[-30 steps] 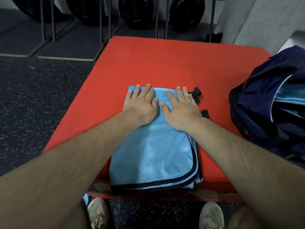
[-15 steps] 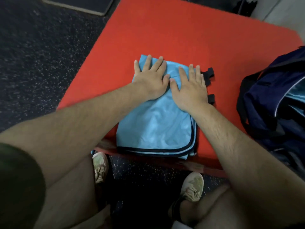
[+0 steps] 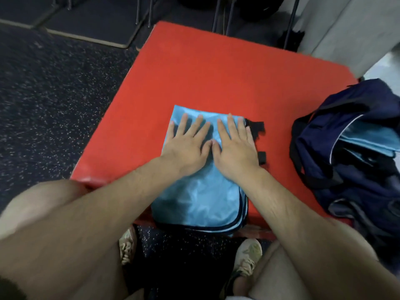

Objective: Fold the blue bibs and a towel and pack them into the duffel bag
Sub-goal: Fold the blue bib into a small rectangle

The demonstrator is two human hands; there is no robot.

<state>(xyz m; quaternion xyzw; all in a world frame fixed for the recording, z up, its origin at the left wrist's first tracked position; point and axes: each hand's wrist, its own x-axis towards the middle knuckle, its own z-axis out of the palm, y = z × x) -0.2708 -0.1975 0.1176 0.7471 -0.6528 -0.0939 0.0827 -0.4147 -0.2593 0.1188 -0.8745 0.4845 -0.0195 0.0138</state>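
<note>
Item list, taken outward from the folded bib, as I read it from my remote seat.

1. Two pale shoes [image 3: 246, 259], nearest me, on the speckled floor below the bib's near edge.
2. Folded blue bib [image 3: 201, 198], light blue with dark trim, lying flat on the red mat [image 3: 205, 72]; its near edge overhangs the mat's front edge.
3. Left hand [image 3: 186, 146], palm down on the far left part of the bib, fingers straight and spread, gripping nothing.
4. Right hand [image 3: 236, 148], palm down just beside the left hand on the bib's far right part, fingers straight, pressing flat, gripping nothing. The two thumbs nearly meet.
5. Black straps [image 3: 257, 128], sticking out from the bib's right side onto the mat, just beside the right hand.
6. Navy duffel bag [image 3: 350, 148], right of the bib, apart from it, at the mat's right edge; it gapes open and light blue fabric [image 3: 370, 137] shows inside.
7. Dark metal legs [image 3: 220, 14], beyond the mat's far edge.
</note>
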